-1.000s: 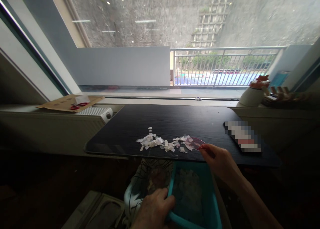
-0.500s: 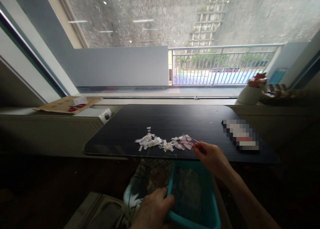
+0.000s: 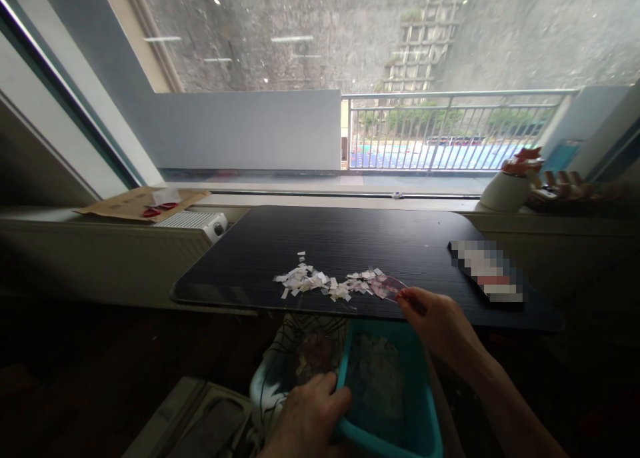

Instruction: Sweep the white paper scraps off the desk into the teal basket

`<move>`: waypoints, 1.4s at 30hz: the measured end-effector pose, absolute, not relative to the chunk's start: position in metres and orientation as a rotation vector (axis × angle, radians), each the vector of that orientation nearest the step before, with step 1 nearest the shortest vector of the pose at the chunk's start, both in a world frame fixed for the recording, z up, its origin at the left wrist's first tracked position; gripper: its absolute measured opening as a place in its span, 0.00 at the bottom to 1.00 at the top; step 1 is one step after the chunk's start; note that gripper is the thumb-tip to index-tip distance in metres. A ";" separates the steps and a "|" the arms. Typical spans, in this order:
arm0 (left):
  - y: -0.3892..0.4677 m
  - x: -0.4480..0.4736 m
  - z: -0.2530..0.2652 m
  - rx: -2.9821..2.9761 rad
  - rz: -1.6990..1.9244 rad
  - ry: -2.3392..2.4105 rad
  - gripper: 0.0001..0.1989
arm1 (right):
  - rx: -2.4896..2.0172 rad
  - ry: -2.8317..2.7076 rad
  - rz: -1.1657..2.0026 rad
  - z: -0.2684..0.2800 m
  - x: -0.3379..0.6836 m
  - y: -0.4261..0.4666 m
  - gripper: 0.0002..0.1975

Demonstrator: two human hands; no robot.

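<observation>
My left hand (image 3: 313, 408) is closed over the left rim of a turquoise plastic bin (image 3: 431, 405), which holds many pale scraps. Between the fingers of my right hand (image 3: 435, 315) is the red end of a see-through pinkish round piece (image 3: 386, 287); its exact kind is unclear. This piece lies low over the black tabletop, at the right end of a strewn row of small white paper scraps (image 3: 303, 279). Some scraps show beside its left edge.
Left of the bin stands a pale container (image 3: 265, 378) with a dark-lined covering. A pixelated flat object (image 3: 487, 271) rests on the right of the black table (image 3: 350, 235). On the sill are red-handled scissors (image 3: 159, 209), brown paper (image 3: 120, 205) and a white pot (image 3: 505, 190).
My right hand has moved slightly right with the pinkish piece, which now covers fewer scraps. The view has shifted a little. My left hand stays on the bin rim.
</observation>
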State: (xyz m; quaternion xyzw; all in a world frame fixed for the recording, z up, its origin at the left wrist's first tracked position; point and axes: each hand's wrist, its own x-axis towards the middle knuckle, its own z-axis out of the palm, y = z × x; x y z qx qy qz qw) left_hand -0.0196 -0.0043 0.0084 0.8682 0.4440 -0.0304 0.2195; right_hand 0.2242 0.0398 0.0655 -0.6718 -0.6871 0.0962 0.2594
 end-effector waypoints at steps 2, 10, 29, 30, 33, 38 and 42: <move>-0.004 -0.019 0.009 2.401 -0.096 1.225 0.09 | -1.809 -1.890 0.266 0.064 0.224 0.038 0.15; 0.000 -0.010 0.021 2.423 -0.132 1.177 0.11 | -1.781 -1.862 0.267 0.055 0.225 0.044 0.16; 0.005 0.031 0.039 2.589 -0.100 0.908 0.15 | -1.820 -1.889 0.239 0.061 0.231 0.041 0.14; 0.004 0.031 0.039 2.585 -0.090 0.907 0.14 | -1.808 -1.909 0.253 0.062 0.231 0.038 0.14; 0.002 0.032 0.040 2.586 -0.070 0.894 0.14 | -1.792 -1.900 0.259 0.065 0.233 0.035 0.15; 0.002 0.033 0.041 2.595 -0.078 0.893 0.14 | -1.883 -1.862 0.198 0.061 0.240 0.045 0.15; 0.004 0.032 0.039 2.590 -0.073 0.880 0.14 | -1.917 -1.794 0.122 0.057 0.244 0.053 0.15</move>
